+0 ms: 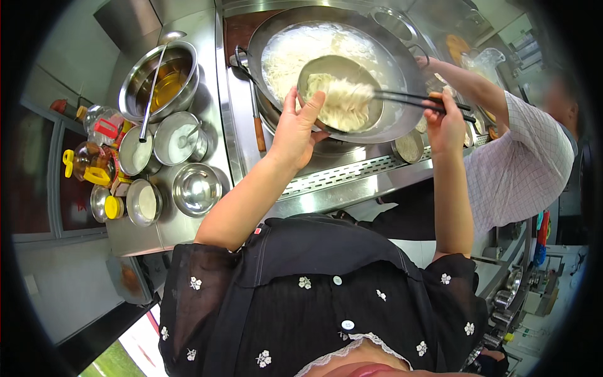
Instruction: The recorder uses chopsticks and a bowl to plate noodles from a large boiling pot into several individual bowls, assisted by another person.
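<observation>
A large wok [409, 94] holds noodles [282, 66] in cloudy, foamy liquid. Over its near side, my left hand [301, 125] grips the rim of a metal bowl [325, 63], tilted and partly filled with pale noodles [341, 103]. Between the fingers of my right hand [445, 120] is a pair of black chopsticks [414, 99]. Their tips reach the noodles at the bowl's right side, and the strands look blurred there. The bowl's underside is mostly hidden.
At left stand a steel basin of amber liquid [167, 87] with a ladle [153, 94], several bowls of white powder [181, 141], an upturned steel bowl [197, 190] and oil bottles [89, 162]. A co-worker [518, 155] stands close at right, an arm extended beside the wok. A small noodle bowl [409, 147] sits near the stove's edge.
</observation>
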Motion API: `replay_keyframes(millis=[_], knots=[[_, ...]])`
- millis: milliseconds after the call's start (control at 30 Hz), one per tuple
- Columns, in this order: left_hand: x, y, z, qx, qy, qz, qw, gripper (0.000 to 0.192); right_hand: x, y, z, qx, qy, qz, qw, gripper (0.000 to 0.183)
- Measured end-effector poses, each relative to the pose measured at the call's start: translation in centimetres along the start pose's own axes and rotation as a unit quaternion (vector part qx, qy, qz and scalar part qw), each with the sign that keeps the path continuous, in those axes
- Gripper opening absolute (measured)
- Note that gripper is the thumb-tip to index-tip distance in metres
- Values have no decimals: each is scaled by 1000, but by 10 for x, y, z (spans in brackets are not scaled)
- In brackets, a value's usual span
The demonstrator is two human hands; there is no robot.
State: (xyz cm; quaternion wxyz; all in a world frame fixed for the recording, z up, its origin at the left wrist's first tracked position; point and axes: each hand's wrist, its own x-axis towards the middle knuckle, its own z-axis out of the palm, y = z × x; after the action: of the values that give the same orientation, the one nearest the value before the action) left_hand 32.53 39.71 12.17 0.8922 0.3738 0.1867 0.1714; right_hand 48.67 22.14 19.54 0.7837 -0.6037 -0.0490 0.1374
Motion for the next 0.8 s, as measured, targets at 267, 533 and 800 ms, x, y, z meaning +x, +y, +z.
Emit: replay_keyframes(millis=[267, 533, 800], knots=[[-10, 2, -14, -47, -9, -3, 999, 49, -26, -27, -44, -94, 60, -332, 937, 30], [-6, 7, -16, -21, -4, -7, 1000, 56, 5, 84, -37, 167, 14, -79, 983, 32], [2, 3, -24, 6, 37, -2, 999, 49, 13, 37, -5, 244, -10, -122, 962, 31]])
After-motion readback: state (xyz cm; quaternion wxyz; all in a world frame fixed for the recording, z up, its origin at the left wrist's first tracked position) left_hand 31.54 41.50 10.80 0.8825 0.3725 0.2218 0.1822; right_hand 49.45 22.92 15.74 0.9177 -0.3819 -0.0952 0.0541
